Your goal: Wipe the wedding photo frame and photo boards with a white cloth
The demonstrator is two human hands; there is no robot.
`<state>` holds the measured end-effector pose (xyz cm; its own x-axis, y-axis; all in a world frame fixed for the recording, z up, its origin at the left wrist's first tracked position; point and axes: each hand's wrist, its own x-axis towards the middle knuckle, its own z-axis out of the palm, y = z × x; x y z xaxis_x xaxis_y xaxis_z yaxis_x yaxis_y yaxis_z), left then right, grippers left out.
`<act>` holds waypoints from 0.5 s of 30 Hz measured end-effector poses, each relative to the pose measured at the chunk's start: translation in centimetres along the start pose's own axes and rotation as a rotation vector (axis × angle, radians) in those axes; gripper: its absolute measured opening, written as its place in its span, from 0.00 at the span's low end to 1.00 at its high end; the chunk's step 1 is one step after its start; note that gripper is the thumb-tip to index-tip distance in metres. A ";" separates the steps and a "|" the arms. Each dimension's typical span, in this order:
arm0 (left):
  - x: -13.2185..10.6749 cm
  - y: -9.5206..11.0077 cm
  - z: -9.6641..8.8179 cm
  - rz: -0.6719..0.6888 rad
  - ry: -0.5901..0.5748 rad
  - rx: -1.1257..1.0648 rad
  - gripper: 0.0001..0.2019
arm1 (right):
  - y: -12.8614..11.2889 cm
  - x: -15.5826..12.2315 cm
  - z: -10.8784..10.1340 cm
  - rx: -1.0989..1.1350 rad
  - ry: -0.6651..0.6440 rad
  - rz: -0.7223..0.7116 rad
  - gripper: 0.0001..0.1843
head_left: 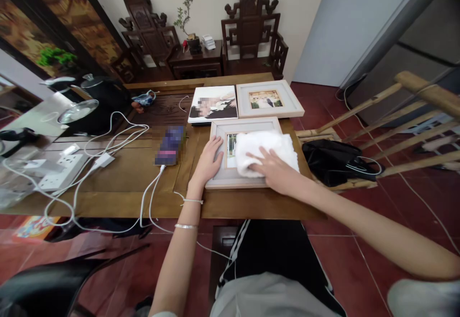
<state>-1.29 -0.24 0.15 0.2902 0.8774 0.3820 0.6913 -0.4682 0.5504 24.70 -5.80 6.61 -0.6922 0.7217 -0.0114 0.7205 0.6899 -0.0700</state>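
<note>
So the light-coloured picture frame lies face-up on the wooden table, left hand laid open along its left border. Right hand is spread over a fluffy white cloth covering much of the photo; can't tell if the fingers pinch any of it. My worry: a hard shove forward could bump the other framed photo, which seems to overhang the table's right edge, onto the floor.

Your right hand presses white cloth against the near frame; your left hand contacts its left side
</note>
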 end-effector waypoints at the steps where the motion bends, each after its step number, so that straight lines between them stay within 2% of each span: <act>1: 0.0 0.0 0.0 0.000 -0.001 -0.004 0.22 | 1.1 1.0 0.5 -0.029 0.030 0.023 0.41; 5: 0.0 0.1 0.0 -0.006 0.000 -0.008 0.22 | 5.5 5.1 0.9 -0.097 0.121 0.058 0.39; 8: -0.1 0.2 0.0 -0.011 0.000 -0.011 0.22 | 7.5 7.6 0.8 -0.136 0.154 0.089 0.39; 11: -0.1 0.2 0.0 -0.014 0.003 -0.020 0.22 | 7.8 8.5 1.0 -0.169 0.128 0.110 0.39; 15: -0.1 0.2 0.0 -0.015 -0.003 -0.009 0.23 | 5.7 6.7 1.1 -0.146 0.045 0.089 0.38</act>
<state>-1.20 -0.42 0.21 0.2817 0.8846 0.3716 0.6894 -0.4560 0.5628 24.12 2.94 5.06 -0.6253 0.7796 0.0341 0.7795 0.6219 0.0753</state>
